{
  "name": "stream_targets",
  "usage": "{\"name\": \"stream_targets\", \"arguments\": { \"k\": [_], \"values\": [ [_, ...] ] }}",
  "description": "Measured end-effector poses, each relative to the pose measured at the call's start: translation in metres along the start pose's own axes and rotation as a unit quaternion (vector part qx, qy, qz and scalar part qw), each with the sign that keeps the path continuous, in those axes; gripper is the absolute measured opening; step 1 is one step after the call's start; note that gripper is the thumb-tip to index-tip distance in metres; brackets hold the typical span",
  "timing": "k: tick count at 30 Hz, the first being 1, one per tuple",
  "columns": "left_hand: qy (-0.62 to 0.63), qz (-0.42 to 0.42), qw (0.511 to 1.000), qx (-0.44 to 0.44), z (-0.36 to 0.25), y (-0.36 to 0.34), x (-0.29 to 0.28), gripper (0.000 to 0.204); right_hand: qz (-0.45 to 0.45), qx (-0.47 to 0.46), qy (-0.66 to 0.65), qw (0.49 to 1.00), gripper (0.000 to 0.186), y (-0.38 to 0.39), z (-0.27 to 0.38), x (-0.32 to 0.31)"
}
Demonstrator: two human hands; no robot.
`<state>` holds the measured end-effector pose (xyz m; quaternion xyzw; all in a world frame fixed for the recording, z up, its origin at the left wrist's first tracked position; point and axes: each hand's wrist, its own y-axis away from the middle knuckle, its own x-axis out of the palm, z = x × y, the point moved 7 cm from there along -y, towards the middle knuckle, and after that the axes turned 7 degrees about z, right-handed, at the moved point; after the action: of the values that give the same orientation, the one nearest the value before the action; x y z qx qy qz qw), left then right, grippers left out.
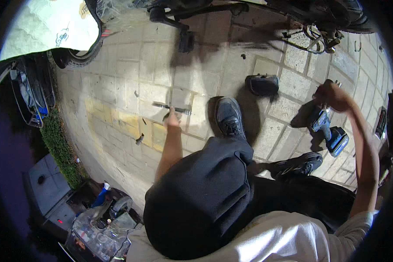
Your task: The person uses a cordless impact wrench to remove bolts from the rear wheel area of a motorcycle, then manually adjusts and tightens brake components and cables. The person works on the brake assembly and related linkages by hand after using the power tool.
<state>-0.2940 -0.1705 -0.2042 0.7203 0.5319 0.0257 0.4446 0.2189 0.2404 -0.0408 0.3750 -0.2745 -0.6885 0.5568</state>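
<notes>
My left hand (173, 118) is closed on a slim black-and-silver tool (185, 111), held crosswise low over the paving; its exact kind is unclear. On the right, my right hand (334, 98) has its fingers curled in beside the nose of a blue cordless drill (323, 124). A small silvery metal tip (337, 83) pokes out past those fingers; what they grip is mostly hidden. The drill's battery end points toward me. Between my hands, a black pouch-like case (262, 85) lies on the ground, beyond my left shoe (229, 115).
A two-wheeler's dark underside with a pedal (186, 41) spans the far edge. A pale sheet (52, 28) hangs over a wheel (80, 56) at far left. Small dark scraps (139, 139) lie on the paving. A parked vehicle (102, 231) stands at lower left, near a hedge (59, 153).
</notes>
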Motion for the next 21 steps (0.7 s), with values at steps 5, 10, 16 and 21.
{"name": "stream_targets", "arguments": {
  "k": [5, 10, 16, 21],
  "values": [
    [0.014, 0.076, 0.995, -0.061, -0.027, -0.007, 0.018, 0.031, 0.259, 0.133, 0.259, 0.921, 0.056, 0.037, -0.047, 0.106],
    [0.004, 0.326, 0.941, 0.089, -0.119, 0.123, 0.099, 0.014, -0.004, -0.164, 0.087, 0.983, 0.047, 0.031, 0.038, 0.105],
    [-0.340, 0.609, 0.693, 0.181, -0.132, 0.291, 0.251, 0.029, -0.034, -0.126, -0.453, 0.882, 0.057, -0.023, 0.066, 0.136],
    [-0.462, 0.376, 0.601, 0.533, -0.148, 0.285, 0.320, 0.047, -0.167, 0.028, -0.559, 0.812, 0.031, -0.005, -0.005, 0.160]
  ]
}}
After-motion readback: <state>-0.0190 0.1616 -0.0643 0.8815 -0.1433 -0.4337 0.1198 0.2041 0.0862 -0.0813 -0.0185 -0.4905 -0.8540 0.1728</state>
